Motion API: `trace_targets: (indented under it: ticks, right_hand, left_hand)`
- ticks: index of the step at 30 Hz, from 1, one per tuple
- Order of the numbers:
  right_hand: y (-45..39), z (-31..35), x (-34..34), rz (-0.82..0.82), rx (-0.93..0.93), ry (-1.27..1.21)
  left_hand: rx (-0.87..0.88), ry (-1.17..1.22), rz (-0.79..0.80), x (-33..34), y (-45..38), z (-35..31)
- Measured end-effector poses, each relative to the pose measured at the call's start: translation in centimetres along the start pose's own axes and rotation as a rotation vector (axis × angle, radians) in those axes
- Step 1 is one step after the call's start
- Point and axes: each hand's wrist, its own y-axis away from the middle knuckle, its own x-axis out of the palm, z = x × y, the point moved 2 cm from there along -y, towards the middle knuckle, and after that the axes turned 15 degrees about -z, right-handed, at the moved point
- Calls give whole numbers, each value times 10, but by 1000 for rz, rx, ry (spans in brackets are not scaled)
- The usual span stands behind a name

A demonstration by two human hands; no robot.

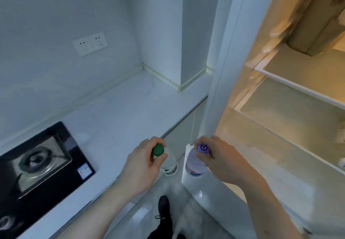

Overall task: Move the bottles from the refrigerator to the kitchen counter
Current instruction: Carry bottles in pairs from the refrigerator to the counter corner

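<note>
Fingers of the left hand [143,161] curl round the neck of a clear bottle [169,162] with a green cap [158,149]. It hangs past the front edge of the counter [119,119], above the floor [168,186]. The liquid inside looks clear like water.

Just to the right, the right hand [220,159] pinches the top of a second bottle [195,162] with a purple cap [203,147]. This one also looks full of clear liquid and has a purple tint. It sits just in front of the open fridge [291,97], by its left edge.

On the far left of the counter is a black stove [43,162]. Between the stove and the wall corner, the white top is bare, with two sockets [90,43] on the wall above it.

Inside the fridge, white shelves [298,82] shine in warm light. A tall grey thing [313,24] stands on the top one; I cannot tell what it is. A dark shoe [164,209] shows on the floor below the hands.
</note>
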Motion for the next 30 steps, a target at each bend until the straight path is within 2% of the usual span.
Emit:
trace_targets:
  ticks: [6,12,20,30]
  right_hand:
    - [4,59,48,173,-194,-1]
    - [14,125,80,235,-383,-49]
    - [42,225,135,294,-532,39]
    - [121,377,230,382,-681,-53]
  left_hand:
    - [-182,-74,-157,-51,67,44]
    - [-321,-140,-308,-101,119,81]
    - [-434,-113,-455,-182,194,126]
    - [-554,-173,-575,-302,322,204]
